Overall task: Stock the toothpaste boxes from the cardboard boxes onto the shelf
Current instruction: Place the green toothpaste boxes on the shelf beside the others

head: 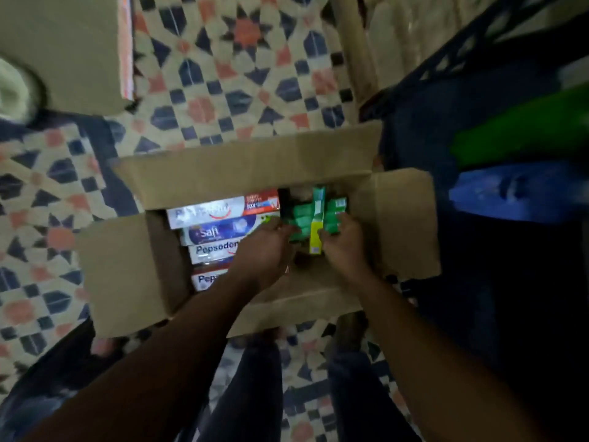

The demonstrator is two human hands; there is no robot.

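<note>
Head view shows both hands inside the cardboard box [255, 173]. Left hand [264, 247] and right hand [342, 247] hold green toothpaste boxes [306, 218] between them.

We've got an open carton [255, 173], flaps splayed, top clear for reaching in. Left half is packed tight with flat boxes [220, 231]; our hands [264, 244] crowd the green packs [306, 218]. Dark crate [478, 90] hems the right.

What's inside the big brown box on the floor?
The cardboard box holds toothpaste boxes stacked on the left and green boxes, gripped by the left hand and right hand. What's underneath stays hidden.
</note>
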